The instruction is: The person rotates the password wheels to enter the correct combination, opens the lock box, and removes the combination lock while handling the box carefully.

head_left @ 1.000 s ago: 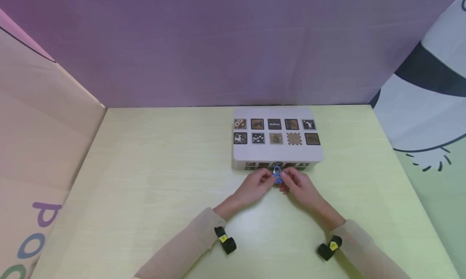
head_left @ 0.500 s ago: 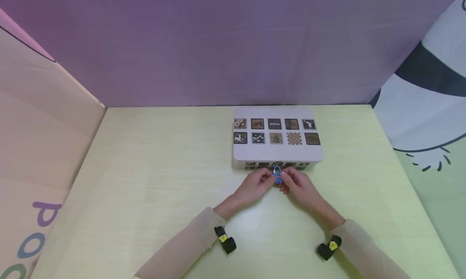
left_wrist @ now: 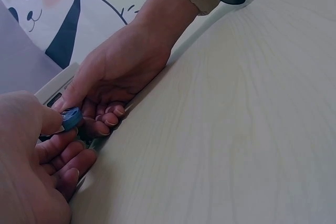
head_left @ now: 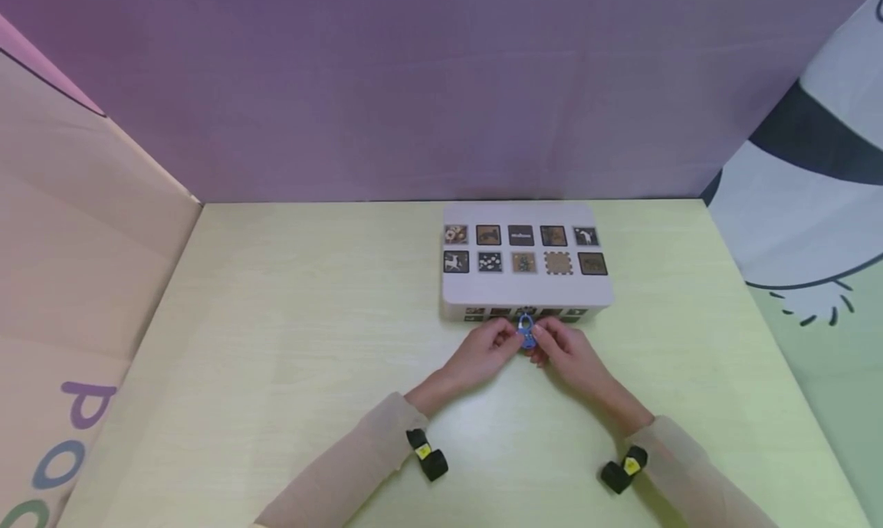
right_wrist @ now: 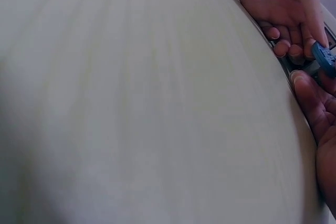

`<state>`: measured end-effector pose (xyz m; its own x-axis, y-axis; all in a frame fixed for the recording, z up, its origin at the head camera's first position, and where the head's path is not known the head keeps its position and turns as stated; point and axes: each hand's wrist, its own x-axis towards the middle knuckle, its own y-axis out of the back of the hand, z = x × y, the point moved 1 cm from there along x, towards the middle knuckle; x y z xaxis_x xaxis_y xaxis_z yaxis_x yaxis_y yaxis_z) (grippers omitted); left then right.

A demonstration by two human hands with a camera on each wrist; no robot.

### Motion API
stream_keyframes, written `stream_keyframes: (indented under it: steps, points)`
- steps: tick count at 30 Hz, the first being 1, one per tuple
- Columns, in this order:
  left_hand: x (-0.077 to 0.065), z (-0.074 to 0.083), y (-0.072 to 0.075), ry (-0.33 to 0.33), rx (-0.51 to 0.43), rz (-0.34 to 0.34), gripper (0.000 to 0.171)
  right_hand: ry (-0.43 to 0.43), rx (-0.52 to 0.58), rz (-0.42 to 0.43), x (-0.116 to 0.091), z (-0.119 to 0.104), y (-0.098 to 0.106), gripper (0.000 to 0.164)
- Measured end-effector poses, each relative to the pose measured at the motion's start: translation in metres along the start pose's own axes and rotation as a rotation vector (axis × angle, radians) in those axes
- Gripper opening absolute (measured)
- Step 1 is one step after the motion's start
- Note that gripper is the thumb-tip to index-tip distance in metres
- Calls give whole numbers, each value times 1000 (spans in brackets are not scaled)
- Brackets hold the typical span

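Observation:
A small blue padlock is at the front of a white box, its shackle up against the box's front face. My left hand pinches the lock's body from the left, thumb on top and fingers curled below. From the other side my right hand pinches it as well. The left wrist view shows the padlock between both thumbs and fingertips. At the right edge of the right wrist view the padlock is partly cut off and partly covered by fingers.
Small square pictures cover the lid and front of the box, which stands near the back of the pale wooden table. A purple wall rises behind it. Each forearm wears a black wrist camera, the left one and the right one.
Both hands stay on the padlock with hardly any movement. The box appears shifted by only a pixel or so.

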<state>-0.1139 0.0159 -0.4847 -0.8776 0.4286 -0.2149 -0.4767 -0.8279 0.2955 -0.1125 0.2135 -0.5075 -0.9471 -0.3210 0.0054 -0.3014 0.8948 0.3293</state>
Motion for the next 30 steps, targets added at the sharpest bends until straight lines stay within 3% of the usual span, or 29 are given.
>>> stream_keyframes:
  steps: [13,30]
  points:
    - [1,-1,-1,-1,-4,0,27,-36,12,9,0,3,1,27]
    - [2,-3,-2,0,-11,5,26,-26,20,4,-1,3,2,25]
